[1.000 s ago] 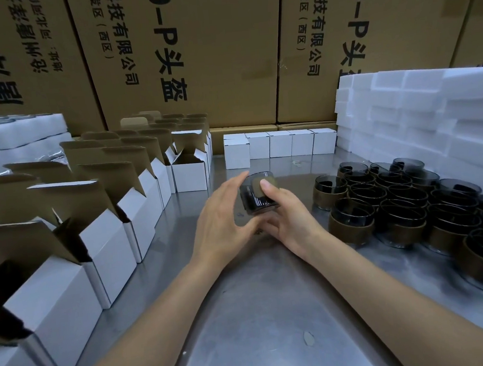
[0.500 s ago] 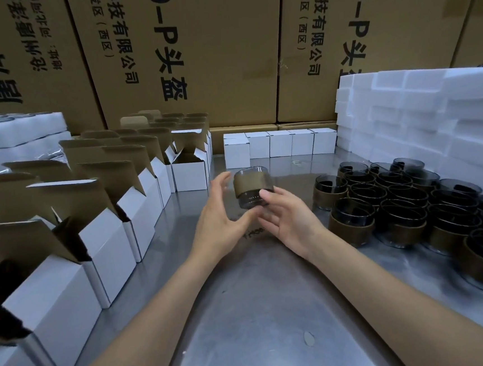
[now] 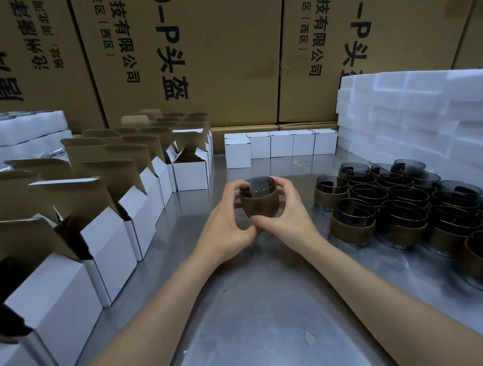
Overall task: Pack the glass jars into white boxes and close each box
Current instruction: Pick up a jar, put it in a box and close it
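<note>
Both hands, left hand (image 3: pixel 226 228) and right hand (image 3: pixel 288 219), curl around one jar (image 3: pixel 258 200), held upright above the table (image 3: pixel 246 313); open boxes (image 3: pixel 108 247) wait left; a loosened grip could likely drop and crack it.

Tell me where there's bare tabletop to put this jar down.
Bare steel table runs down the middle, between the open boxes on the left and the clustered jars on the right. A smaller bare patch lies beyond the held jar, before the closed boxes. Both sides are crowded.
</note>
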A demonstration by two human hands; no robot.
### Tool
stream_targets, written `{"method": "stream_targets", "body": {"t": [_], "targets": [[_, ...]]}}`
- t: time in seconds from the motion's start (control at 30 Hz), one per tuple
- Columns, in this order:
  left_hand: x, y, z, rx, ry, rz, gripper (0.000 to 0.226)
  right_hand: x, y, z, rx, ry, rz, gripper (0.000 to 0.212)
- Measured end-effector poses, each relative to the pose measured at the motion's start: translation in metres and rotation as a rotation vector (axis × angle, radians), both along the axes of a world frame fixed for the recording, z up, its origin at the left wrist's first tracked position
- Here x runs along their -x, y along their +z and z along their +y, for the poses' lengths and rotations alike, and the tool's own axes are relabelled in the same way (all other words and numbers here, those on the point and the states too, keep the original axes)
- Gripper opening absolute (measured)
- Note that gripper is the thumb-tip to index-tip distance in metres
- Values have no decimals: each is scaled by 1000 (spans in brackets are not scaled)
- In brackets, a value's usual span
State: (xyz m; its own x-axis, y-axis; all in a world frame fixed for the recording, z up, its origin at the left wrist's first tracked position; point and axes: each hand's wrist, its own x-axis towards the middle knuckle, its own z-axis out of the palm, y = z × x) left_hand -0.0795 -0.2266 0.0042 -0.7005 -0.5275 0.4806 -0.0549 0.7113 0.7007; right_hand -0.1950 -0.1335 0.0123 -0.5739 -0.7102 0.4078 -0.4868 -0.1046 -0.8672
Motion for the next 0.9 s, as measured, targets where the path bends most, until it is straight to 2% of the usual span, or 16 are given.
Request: {"method": "stream_targets", "body": {"t": [0.17, 0.3, 0.47, 0.57, 0.67, 0.77, 0.83, 0.9], "targets": [[-1, 0, 3, 59, -4, -183, 50, 3, -4, -1, -174, -20, 117, 79], [-1, 1, 4, 39, 15, -236, 43, 2, -5, -3, -281, -43, 174, 78], [1, 1, 0, -1, 73, -205, 56, 0, -4, -5, -364, -34, 172, 76], [2, 0, -5, -64, 140, -129, 63, -1, -2, -5, -289, -37, 94, 64], [4, -3, -15, -168, 246, -34, 56, 0, 0, -3, -152, -72, -74, 46], [12, -5, -31, -246, 380, 5, 50, 2, 0, -2, -135, -93, -135, 39], [18, -4, -43, -203, 429, -22, 49, 3, 0, -3, -133, -87, -133, 36], [24, 0, -56, -75, 468, -85, 49, 4, -1, -4, -129, -81, -140, 34]]}}
